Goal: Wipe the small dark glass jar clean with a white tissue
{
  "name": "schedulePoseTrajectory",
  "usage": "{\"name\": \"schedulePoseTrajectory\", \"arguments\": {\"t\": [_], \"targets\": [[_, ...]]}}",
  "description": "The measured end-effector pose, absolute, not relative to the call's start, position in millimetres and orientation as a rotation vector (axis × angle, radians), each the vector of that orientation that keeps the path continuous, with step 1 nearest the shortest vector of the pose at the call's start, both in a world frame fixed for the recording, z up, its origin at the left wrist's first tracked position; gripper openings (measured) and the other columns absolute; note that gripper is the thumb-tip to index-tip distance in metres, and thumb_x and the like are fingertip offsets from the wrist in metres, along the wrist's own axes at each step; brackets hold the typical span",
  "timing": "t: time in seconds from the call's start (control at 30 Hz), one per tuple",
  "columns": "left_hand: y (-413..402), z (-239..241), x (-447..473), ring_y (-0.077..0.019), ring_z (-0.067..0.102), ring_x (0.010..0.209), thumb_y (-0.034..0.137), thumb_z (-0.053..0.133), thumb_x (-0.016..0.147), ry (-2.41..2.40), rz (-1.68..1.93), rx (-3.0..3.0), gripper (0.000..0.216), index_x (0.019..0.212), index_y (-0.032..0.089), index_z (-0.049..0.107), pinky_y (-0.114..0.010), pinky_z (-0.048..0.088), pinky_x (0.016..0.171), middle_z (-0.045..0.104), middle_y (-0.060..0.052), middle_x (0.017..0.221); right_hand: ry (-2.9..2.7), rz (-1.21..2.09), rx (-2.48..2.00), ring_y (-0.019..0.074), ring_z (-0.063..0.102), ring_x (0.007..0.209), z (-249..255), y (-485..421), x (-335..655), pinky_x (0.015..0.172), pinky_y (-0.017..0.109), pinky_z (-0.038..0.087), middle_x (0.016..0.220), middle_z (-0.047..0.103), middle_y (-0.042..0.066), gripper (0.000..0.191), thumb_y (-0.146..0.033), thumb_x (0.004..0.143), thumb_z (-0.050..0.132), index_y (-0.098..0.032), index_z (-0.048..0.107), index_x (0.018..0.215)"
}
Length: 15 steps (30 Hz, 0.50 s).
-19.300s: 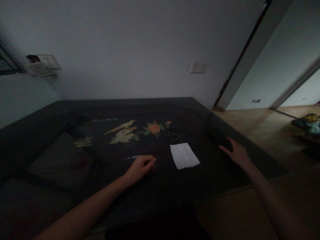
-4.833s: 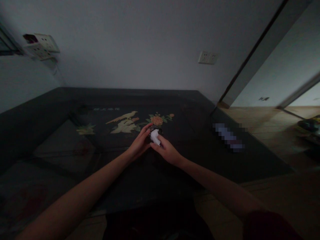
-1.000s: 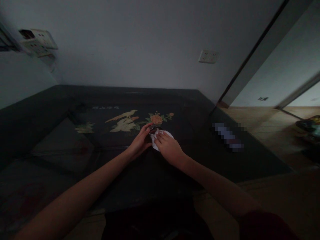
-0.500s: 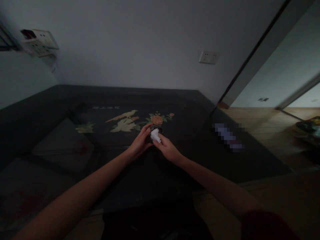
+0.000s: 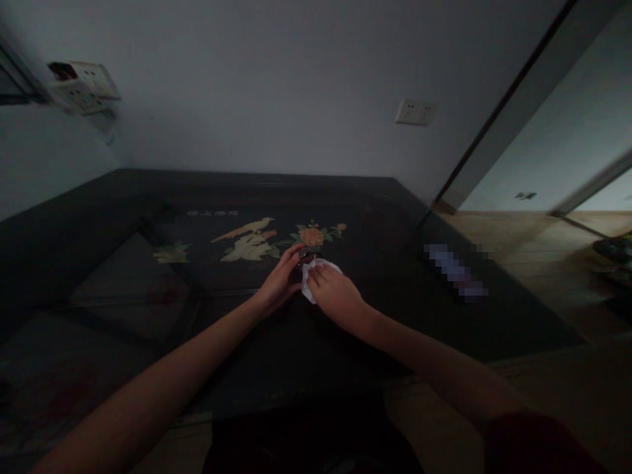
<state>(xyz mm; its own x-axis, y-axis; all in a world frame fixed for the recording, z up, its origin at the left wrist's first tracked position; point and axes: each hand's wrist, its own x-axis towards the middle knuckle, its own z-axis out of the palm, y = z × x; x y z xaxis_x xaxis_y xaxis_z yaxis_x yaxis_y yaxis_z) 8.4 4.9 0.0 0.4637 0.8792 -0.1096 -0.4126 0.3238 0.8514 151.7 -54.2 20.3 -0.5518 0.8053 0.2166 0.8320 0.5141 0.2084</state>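
Note:
Near the middle of the dark table, my left hand is curled round the left side of a small dark, shiny, round object; the dim light does not show its exact kind. My right hand presses a crumpled white tissue against the object's near right side, fingers closed on it. The tissue spreads out from under my fingertips and covers part of the object. Both hands are low over the tabletop, close together.
A floral and bird picture decorates the tabletop. To the right lies a pixelated, bluish elongated item. A wall with a double socket stands behind the table, and more sockets are at the left. Wooden floor lies beyond the right edge.
My right hand has turned over, its back now facing up. The tissue, bunched at the object's opening before, is now spread wider over its near right side. My left hand keeps its hold.

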Motion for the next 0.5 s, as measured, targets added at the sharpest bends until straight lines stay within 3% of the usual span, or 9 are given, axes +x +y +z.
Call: {"name": "schedulePoseTrajectory", "arguments": {"t": [0.17,0.3,0.5], "targets": [[4,2,9,-0.0183,0.059,0.101,0.034,0.058,0.087,0.633,0.936,0.863,0.038,0.124,0.028,0.051,-0.027,0.049,0.078,0.063,-0.007,0.116,-2.659,-0.403,-1.520,0.0298,0.055,0.121,26,-57,143,0.108,0.041,0.037,0.126,0.060,0.026,0.035,-0.009,0.092,0.040,0.005,0.057,0.120],[3,1,8,-0.0181,0.060,0.101,0.035,0.059,0.086,0.623,0.946,0.876,0.041,0.125,0.026,0.050,-0.025,0.048,0.079,0.065,-0.007,0.111,-2.572,-0.034,-1.545,0.0259,0.062,0.104,34,-58,143,0.095,0.038,0.045,0.108,0.068,0.020,0.027,-0.007,0.090,0.042,-0.004,0.062,0.108],[3,2,7,-0.0200,0.058,0.099,0.038,0.062,0.083,0.657,0.939,0.919,0.042,0.123,0.030,0.053,-0.027,0.051,0.071,0.060,-0.005,0.118,-1.984,0.681,-1.401,0.0178,0.060,0.078,17,-48,146,0.073,0.029,0.046,0.090,0.065,0.007,0.019,-0.011,0.085,0.047,-0.013,0.056,0.101]]}}
